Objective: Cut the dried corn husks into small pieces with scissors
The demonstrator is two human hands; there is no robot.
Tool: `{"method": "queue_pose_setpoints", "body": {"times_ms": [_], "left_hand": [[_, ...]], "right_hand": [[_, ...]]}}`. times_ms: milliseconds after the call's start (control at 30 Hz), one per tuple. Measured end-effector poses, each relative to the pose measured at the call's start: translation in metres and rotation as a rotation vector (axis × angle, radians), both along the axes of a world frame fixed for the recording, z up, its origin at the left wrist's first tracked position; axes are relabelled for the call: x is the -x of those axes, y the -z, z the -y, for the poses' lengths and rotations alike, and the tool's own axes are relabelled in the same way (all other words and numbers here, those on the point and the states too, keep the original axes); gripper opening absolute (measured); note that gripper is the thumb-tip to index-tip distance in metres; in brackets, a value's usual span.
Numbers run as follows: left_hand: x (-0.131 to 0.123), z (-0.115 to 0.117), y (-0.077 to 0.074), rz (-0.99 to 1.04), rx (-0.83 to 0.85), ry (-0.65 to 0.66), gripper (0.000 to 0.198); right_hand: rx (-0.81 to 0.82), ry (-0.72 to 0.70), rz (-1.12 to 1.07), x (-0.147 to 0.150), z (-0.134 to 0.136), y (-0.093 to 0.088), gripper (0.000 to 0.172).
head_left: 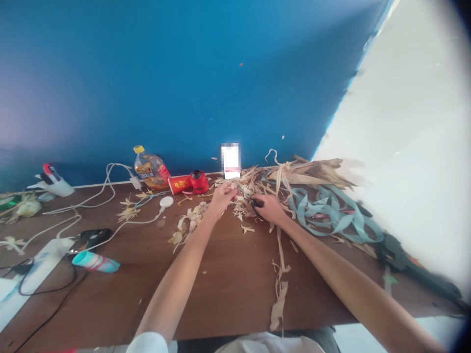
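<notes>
My right hand (268, 208) is closed round the black handles of a pair of scissors (253, 201), whose blades reach left toward my other hand. My left hand (223, 195) pinches a small pale piece of dried corn husk (235, 188) close to the blade tips. Whether the blades touch that piece is too small to tell. Beneath and behind both hands lies a heap of cut husk scraps (253, 182). A pile of small pale curled pieces (192, 219) rests on the table left of my left forearm.
Long dried husks (312, 173) lie behind right, near a tangle of light-blue ribbon (327, 211) and a dark glue gun (401, 257). At left stand a plastic bottle (150, 169), red cup (180, 184), red tape roll (199, 182), cables and power strip (37, 274). A bright phone screen (231, 161) leans against the blue wall.
</notes>
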State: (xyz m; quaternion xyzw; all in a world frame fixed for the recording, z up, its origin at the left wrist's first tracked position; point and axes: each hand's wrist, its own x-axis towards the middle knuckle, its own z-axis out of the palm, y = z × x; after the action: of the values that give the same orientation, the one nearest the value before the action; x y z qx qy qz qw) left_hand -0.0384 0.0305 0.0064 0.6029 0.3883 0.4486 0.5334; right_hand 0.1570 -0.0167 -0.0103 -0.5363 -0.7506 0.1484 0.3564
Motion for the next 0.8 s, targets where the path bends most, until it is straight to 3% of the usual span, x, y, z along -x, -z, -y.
{"method": "queue_pose_setpoints", "body": {"times_ms": [333, 533, 800], "left_hand": [[-0.01, 0.005, 0.013, 0.297, 0.096, -0.044, 0.025], [-0.013, 0.012, 0.014, 0.247, 0.02, -0.019, 0.028], [-0.013, 0.01, 0.025, 0.199, 0.013, 0.03, 0.033]], "right_hand": [[0.005, 0.045, 0.061, -0.001, -0.001, 0.005, 0.024], [-0.006, 0.062, 0.117, -0.001, -0.001, 0.006, 0.028], [-0.003, 0.026, 0.106, 0.001, 0.001, 0.003, 0.028]]}}
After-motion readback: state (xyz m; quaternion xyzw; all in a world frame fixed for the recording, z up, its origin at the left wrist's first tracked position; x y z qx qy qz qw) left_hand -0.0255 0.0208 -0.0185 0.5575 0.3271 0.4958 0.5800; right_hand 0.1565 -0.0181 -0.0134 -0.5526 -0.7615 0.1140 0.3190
